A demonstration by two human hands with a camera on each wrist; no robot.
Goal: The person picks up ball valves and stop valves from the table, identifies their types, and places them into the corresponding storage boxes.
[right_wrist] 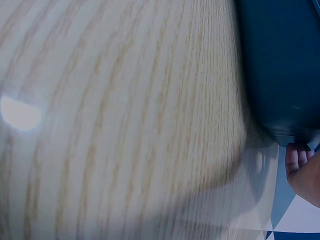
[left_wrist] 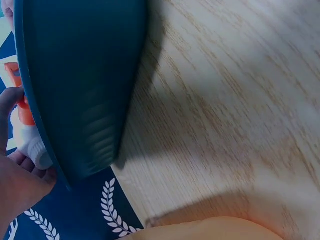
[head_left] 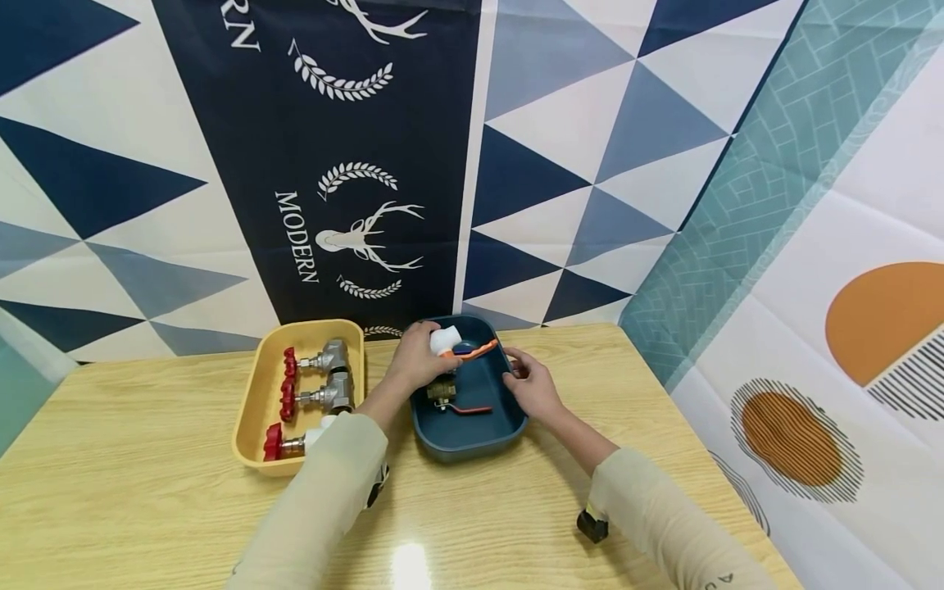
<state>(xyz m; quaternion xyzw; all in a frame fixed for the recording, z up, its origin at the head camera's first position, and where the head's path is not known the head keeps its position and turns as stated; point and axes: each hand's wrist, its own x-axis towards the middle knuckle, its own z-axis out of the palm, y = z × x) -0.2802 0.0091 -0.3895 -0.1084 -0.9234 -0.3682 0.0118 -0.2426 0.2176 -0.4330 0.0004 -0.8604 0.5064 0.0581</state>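
My left hand [head_left: 416,360] grips a white valve with an orange lever [head_left: 451,342] over the back left of the dark blue tray [head_left: 472,438]. In the left wrist view the same white and orange valve [left_wrist: 30,142] shows past the blue tray's wall [left_wrist: 80,90], held by my fingers [left_wrist: 17,175]. A brass ball valve with a red lever [head_left: 446,396] lies inside the tray. My right hand [head_left: 533,383] holds the tray's right rim, fingers curled over the edge. In the right wrist view only fingertips [right_wrist: 300,160] and the blue tray's wall [right_wrist: 280,65] are visible.
A yellow tray [head_left: 251,418] to the left holds three metal valves with red handwheels [head_left: 310,360]. Both trays sit on a light wooden table [head_left: 147,492]. A patterned cloth backdrop [head_left: 369,164] hangs behind and to the right. A small black object [head_left: 592,524] sits by my right sleeve.
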